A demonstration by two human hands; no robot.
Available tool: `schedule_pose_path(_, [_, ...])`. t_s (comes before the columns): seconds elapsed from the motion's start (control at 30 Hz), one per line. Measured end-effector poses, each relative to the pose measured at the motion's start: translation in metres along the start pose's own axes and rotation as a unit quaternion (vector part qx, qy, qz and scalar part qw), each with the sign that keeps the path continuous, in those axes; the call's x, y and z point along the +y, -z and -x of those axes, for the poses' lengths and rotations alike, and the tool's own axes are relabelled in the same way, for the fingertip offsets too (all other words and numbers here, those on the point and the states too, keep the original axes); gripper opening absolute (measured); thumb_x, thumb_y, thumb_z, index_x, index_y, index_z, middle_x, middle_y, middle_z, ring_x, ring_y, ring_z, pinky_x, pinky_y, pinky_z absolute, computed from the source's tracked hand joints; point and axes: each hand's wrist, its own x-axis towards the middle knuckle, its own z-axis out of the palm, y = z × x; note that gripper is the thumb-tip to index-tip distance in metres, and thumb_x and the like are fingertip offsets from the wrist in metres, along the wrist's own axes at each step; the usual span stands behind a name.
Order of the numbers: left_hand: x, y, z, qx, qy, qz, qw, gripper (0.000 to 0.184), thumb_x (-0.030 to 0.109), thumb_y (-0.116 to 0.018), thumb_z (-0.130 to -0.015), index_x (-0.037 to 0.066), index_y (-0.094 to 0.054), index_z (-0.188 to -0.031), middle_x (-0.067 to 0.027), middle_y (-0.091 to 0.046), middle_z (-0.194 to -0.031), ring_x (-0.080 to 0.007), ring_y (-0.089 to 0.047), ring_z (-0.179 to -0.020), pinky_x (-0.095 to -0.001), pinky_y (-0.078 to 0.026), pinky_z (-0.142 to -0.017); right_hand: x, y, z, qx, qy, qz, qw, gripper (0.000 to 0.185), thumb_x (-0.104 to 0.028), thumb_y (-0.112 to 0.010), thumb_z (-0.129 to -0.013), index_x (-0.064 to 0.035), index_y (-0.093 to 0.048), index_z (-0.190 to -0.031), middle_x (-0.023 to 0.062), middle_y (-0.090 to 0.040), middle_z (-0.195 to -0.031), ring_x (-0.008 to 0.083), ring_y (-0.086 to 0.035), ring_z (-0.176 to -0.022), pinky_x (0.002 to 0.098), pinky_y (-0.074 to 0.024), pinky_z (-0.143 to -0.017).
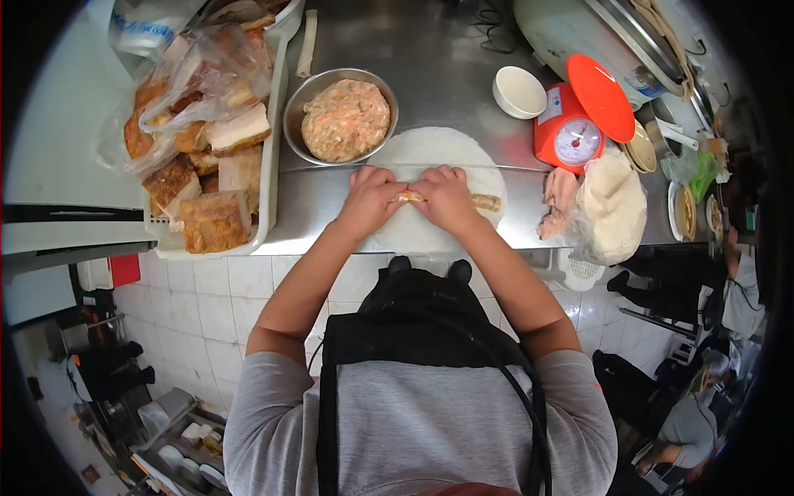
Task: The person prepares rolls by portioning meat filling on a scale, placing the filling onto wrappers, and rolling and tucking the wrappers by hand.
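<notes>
pinching a filling strip (pixel 407 197) over a round white sheet (pixel 451 149) with both hands

standing at a steel counter (pixel 447 50), wearing a grey short-sleeved shirt (pixel 422 413) and a black apron (pixel 397 339), and reaching both bare forearms over the near edge. closing the left hand (pixel 370 198) on the filling strip, curling it over toward the far side. closing the right hand (pixel 447 197) on the same strip just beside, leaving a short stretch of filling showing between the two. covering more of the strip under the right hand, and letting another piece show farther right on the sheet. hiding the palms from view, so not telling the firmness of the grip.

having the sheet lying flat along the counter's near edge, between a steel bowl (pixel 291 124) on the left and a red kitchen scale (pixel 556 124) on the right. seeing a heap of orange-flecked minced mixture (pixel 346 120) filling the bowl. seeing on the left a white tray (pixel 275 149) holding browned meat slabs (pixel 217 221), with a clear plastic bag (pixel 203 87) draping over some. having a white bowl (pixel 523 91) standing just left of the scale, and pale pink meat pieces (pixel 559 198) lying on its near side, beside a bagged pale dough-like mass (pixel 612 198). seeing another person (pixel 691 426) in grey at the near right, well apart.
</notes>
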Motion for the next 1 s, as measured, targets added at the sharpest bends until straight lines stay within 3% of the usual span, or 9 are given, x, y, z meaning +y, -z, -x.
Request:
schedule_pose_path(0.07, [0.006, 0.009, 0.003, -0.001, 0.016, 0.02, 1.0, 0.032, 0.018, -0.072, -0.065, 0.015, -0.066, -0.096, -0.0003, -0.053, -0.091, -0.0207, -0.044, -0.094, -0.0372, -0.032, -0.082, -0.005, 0.011, 0.003, 0.076, 0.009, -0.041, 0.996, 0.02, -0.024, -0.069, -0.067, -0.0156, -0.065, -0.084, -0.0003, -0.056, -0.086, 0.0197, -0.049, -0.092, 0.0366, -0.034, -0.082])
schedule_pose_path(0.17, [0.011, 0.016, 0.001, 0.058, 0.014, 0.031, 0.998, 0.032, 0.017, -0.071, -0.065, 0.016, -0.067, -0.096, 0.0007, -0.052, -0.09, -0.0215, -0.044, -0.093, -0.037, -0.032, -0.081, -0.008, 0.024, -0.001, 0.053, 0.02, -0.121, 0.991, 0.015, -0.023, -0.069, -0.068, -0.0155, -0.064, -0.081, -0.001, -0.056, -0.084, 0.0202, -0.049, -0.091, 0.0369, -0.0343, -0.08])
schedule_pose_path(0.37, [0.0, 0.0, 0.007, 0.064, -0.007, -0.004, 0.998, 0.041, 0.02, -0.073, -0.063, 0.016, -0.064, -0.103, -0.0016, -0.051, -0.093, -0.0239, -0.043, -0.095, -0.0381, -0.032, -0.084, 0.009, -0.004, -0.003, 0.003, 0.031, -0.082, 0.996, 0.024, -0.024, -0.069, -0.067, -0.0154, -0.064, -0.088, 0.0012, -0.055, -0.089, 0.0221, -0.049, -0.093, 0.0375, -0.0345, -0.08])
schedule_pose_path(0.47, [0.008, 0.009, 0.006, 0.064, 0.046, 0.009, 0.997, 0.033, 0.018, -0.072, -0.064, 0.016, -0.067, -0.097, -0.0024, -0.05, -0.096, -0.0236, -0.043, -0.096, -0.038, -0.031, -0.085, -0.006, 0.004, -0.007, 0.067, -0.021, -0.086, 0.994, 0.018, -0.021, -0.068, -0.067, -0.0137, -0.065, -0.084, 0.0002, -0.056, -0.088, 0.0203, -0.049, -0.093, 0.0366, -0.0345, -0.08])
schedule_pose_path(0.67, [-0.004, 0.007, 0.008, 0.035, 0.026, -0.007, 0.999, 0.04, 0.018, -0.074, -0.062, 0.015, -0.065, -0.101, -0.0034, -0.049, -0.099, -0.0238, -0.042, -0.097, -0.0379, -0.031, -0.086, -0.014, -0.011, -0.008, 0.017, 0.017, -0.013, 1.0, 0.03, -0.024, -0.07, -0.065, -0.0139, -0.064, -0.093, 0.0029, -0.055, -0.094, 0.0216, -0.049, -0.095, 0.0378, -0.033, -0.083])
schedule_pose_path(1.0, [0.004, 0.011, 0.021, 0.1, 0.045, 0.023, 0.994, 0.029, 0.015, -0.072, -0.064, 0.017, -0.068, -0.093, -0.0021, -0.049, -0.094, -0.023, -0.043, -0.094, -0.0364, -0.031, -0.083, -0.015, 0.004, -0.011, 0.034, 0.027, -0.097, 0.994, 0.017, -0.022, -0.069, -0.066, -0.0175, -0.063, -0.082, -0.0011, -0.055, -0.085, 0.0201, -0.05, -0.091, 0.0377, -0.0331, -0.082])
